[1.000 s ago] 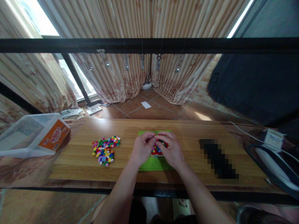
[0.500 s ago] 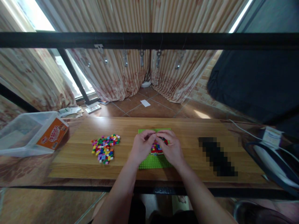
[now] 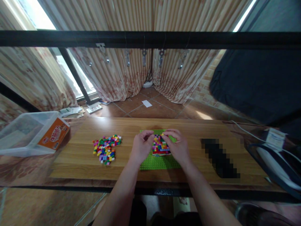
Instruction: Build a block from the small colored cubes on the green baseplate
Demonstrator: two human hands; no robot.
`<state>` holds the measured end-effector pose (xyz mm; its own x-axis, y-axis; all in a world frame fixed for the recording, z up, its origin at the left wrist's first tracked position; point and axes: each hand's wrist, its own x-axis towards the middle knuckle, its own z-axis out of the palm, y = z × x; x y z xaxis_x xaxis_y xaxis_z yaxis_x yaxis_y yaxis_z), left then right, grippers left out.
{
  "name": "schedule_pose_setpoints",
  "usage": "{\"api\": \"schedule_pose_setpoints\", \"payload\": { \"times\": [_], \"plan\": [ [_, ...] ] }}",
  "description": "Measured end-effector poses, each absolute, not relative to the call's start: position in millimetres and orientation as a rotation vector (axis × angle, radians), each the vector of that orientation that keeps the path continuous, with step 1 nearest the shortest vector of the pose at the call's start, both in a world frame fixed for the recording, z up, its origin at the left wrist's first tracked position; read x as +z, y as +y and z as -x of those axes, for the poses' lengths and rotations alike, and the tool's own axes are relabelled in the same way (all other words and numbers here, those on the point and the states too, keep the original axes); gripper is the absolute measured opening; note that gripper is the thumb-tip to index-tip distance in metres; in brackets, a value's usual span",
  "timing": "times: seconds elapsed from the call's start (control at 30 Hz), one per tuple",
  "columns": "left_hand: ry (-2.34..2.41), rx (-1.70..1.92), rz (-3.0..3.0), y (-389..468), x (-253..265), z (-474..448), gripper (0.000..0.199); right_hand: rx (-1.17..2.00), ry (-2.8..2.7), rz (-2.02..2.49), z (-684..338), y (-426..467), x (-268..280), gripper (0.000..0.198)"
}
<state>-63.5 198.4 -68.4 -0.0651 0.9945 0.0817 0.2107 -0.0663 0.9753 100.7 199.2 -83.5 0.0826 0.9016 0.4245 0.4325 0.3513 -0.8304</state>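
A block of small multicoloured toy bricks (image 3: 160, 147) stands on a green studded baseplate (image 3: 152, 164), between my two hands. My left hand (image 3: 141, 147) is at its left side, thumb and fingers closed together near its far left corner; whatever they may hold is hidden. My right hand (image 3: 178, 147) reaches over the far right part of the block, thumb and forefinger pinched at a small yellow brick (image 3: 162, 135). The right fingers hide part of the block's top.
Loose coloured bricks (image 3: 107, 149) lie in a pile left on the wooden board (image 3: 80, 163). Farther left is a clear plastic box (image 3: 25, 135) with an orange label. A blurred-out black object (image 3: 219, 158) lies to the right. A dark bar (image 3: 150, 40) crosses beyond the board.
My hands have moved apart; before, their fingertips met above the bricks. The right hand has shifted slightly right, and more of the block's top shows.
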Motion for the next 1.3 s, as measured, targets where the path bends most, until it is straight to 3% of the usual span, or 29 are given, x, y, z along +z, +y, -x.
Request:
{"api": "schedule_pose_setpoints", "payload": {
  "times": [0.2,0.43,1.07,1.3],
  "plan": [
    [1.698,1.084,-1.498,199.9,-71.6,71.2,0.02,0.56,-1.522,1.336,-114.5,207.3,-94.4,0.019],
    [1.715,0.862,-1.618,197.3,-71.9,65.8,0.019,0.558,-1.578,1.357,-110.6,206.3,-99.6,0.016],
    [1.696,0.831,-1.631,195.2,-68.7,65.1,0.022,0.733,-1.523,1.351,-111.6,209.2,-99.8,0.013],
    [1.676,0.834,-1.619,194.8,-69.6,65.0,0.021,0.873,-1.369,1.359,-105.6,212.8,-108.3,0.02]
  ]
}}
